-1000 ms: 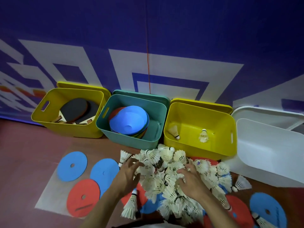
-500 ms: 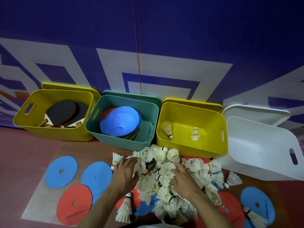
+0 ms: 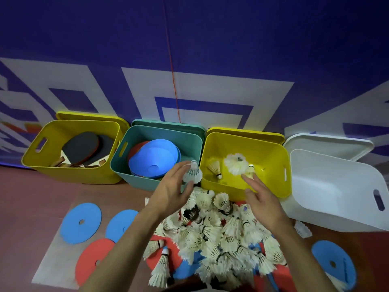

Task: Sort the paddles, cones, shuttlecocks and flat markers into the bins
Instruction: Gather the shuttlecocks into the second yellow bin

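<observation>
Your left hand (image 3: 171,193) is spread, fingers straight, with a blurred shuttlecock (image 3: 192,173) just beyond its fingertips; contact cannot be told. Your right hand (image 3: 264,200) is likewise spread, holding nothing, at the near wall of the third bin, yellow (image 3: 271,191). A second blurred shuttlecock (image 3: 235,163) appears over that bin. The shuttlecock pile (image 3: 219,239) lies on the floor beneath both forearms.

Open hands (image 3: 168,194) over shuttlecocks (image 3: 221,239)
</observation>
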